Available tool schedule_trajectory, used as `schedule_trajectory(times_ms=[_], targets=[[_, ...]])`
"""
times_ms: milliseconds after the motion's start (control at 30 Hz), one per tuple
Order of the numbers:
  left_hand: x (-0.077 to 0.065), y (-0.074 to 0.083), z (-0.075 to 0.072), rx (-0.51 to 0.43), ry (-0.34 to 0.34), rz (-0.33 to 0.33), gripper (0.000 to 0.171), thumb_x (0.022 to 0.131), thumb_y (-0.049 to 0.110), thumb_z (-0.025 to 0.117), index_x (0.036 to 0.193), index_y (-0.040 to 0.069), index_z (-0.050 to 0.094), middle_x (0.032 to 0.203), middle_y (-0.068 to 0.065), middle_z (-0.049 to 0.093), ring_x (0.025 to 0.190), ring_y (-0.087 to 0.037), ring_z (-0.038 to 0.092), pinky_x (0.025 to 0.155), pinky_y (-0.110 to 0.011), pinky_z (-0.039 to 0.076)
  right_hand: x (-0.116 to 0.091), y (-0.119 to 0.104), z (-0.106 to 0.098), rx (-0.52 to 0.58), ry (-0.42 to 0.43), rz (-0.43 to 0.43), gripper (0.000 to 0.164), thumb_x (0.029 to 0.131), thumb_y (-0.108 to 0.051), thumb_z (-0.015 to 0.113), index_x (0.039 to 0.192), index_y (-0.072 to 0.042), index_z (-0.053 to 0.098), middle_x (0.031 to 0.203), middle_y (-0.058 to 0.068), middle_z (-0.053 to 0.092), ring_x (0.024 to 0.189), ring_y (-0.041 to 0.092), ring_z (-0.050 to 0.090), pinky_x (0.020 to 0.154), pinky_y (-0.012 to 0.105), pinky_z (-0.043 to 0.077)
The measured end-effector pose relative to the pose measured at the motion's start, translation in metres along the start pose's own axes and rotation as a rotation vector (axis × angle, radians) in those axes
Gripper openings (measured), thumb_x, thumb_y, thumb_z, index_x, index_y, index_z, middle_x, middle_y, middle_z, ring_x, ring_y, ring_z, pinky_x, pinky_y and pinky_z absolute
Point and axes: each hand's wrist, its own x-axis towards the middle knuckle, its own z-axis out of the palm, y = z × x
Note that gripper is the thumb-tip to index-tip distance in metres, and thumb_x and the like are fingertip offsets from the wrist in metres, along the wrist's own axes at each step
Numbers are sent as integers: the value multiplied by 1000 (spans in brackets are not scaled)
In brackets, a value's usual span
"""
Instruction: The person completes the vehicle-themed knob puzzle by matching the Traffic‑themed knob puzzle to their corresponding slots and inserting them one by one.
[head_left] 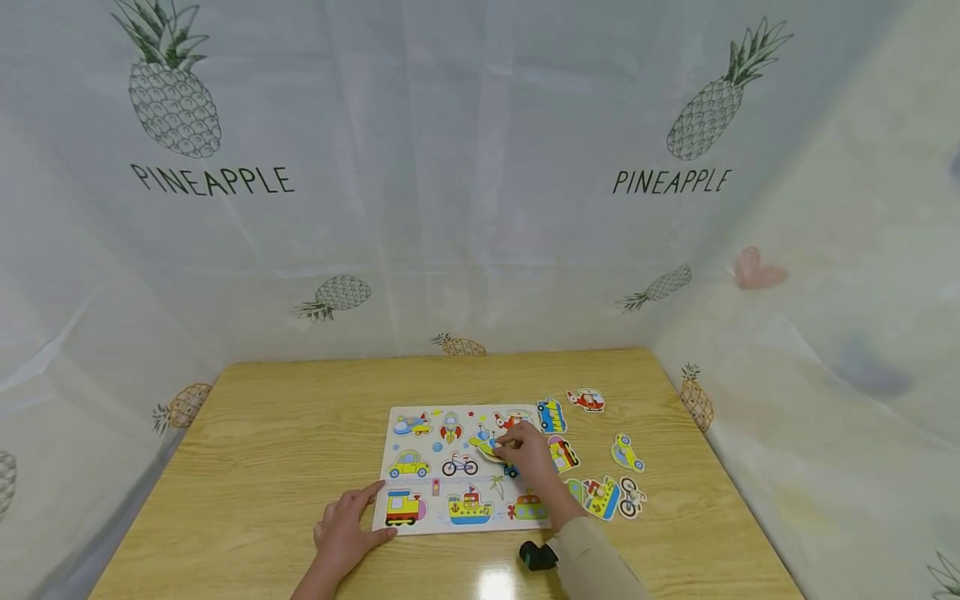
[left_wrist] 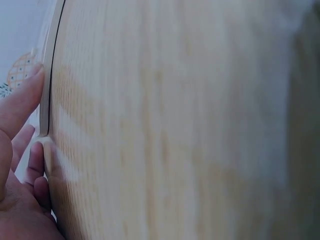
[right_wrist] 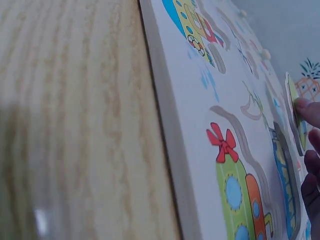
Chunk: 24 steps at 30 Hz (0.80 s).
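A white puzzle board [head_left: 442, 527] printed with vehicles lies on the wooden table. At its lower left, my left hand [head_left: 345, 529] rests with thumb and fingertips against the board's edge; in the left wrist view a fairly straight finger [left_wrist: 25, 102] lies along that edge. My right hand [head_left: 528, 457] pinches a yellow-and-blue airplane puzzle piece [head_left: 485, 443] over the right-middle of the board. In the right wrist view this piece [right_wrist: 297, 112] is tilted, seen nearly edge-on, with the thumb on its face. The submarine picture [right_wrist: 234, 192] in its recess shows nearer that camera.
Loose pieces lie right of the board: a bus [head_left: 551, 415], a helicopter [head_left: 587, 401], a train [head_left: 562, 453], a car [head_left: 627, 452], a ship [head_left: 602, 498] and a bicycle [head_left: 631, 498]. A pineapple-print curtain [head_left: 480, 233] hangs behind the table [head_left: 285, 433].
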Motion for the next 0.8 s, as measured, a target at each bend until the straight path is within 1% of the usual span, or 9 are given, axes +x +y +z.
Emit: schedule_trajectory(times_ms=[67,167,333,467,633,800], targets=[[0,0,0,0,-2,-5,83,66,44,87,138,21,55,124,-11,54,108,-37,44,77,-53,30,3,0,3,11,-8,7,7,83,-12,79,89,-11,75,94,-1,59,76,14,51,65,27,45],[-1,1,-1,-5,-6,-14,83,66,44,87,138,21,55,124,-10,54,107,-36,44,77,-52,29,8,-2,8,48,-10,0,9,84,-10,77,92,-8,74,101,2,63,81,16,56,67,29,49],[-1,2,-1,-10,-6,-13,82,66,44,87,138,21,55,123,-10,54,105,-34,43,76,-51,29,15,-5,15,51,27,-25,11,83,-9,77,93,-6,74,105,6,67,83,16,61,67,28,51],[-1,2,-1,-19,0,-8,83,66,44,88,138,21,55,123,-9,54,106,-34,43,77,-51,28,21,-5,22,27,58,-53,8,83,-7,78,89,-6,75,102,5,67,84,18,61,68,28,51],[0,0,1,-20,6,-2,83,65,44,88,138,21,55,123,-9,53,107,-35,43,77,-51,29,24,-4,27,32,81,-36,7,82,-6,78,88,-6,75,100,2,66,89,20,60,72,30,50],[0,0,1,-17,12,-2,82,65,44,88,138,21,56,122,-9,54,107,-35,43,77,-51,29,25,-6,30,38,92,-19,7,80,-4,80,85,-5,75,99,3,66,93,23,61,76,32,51]])
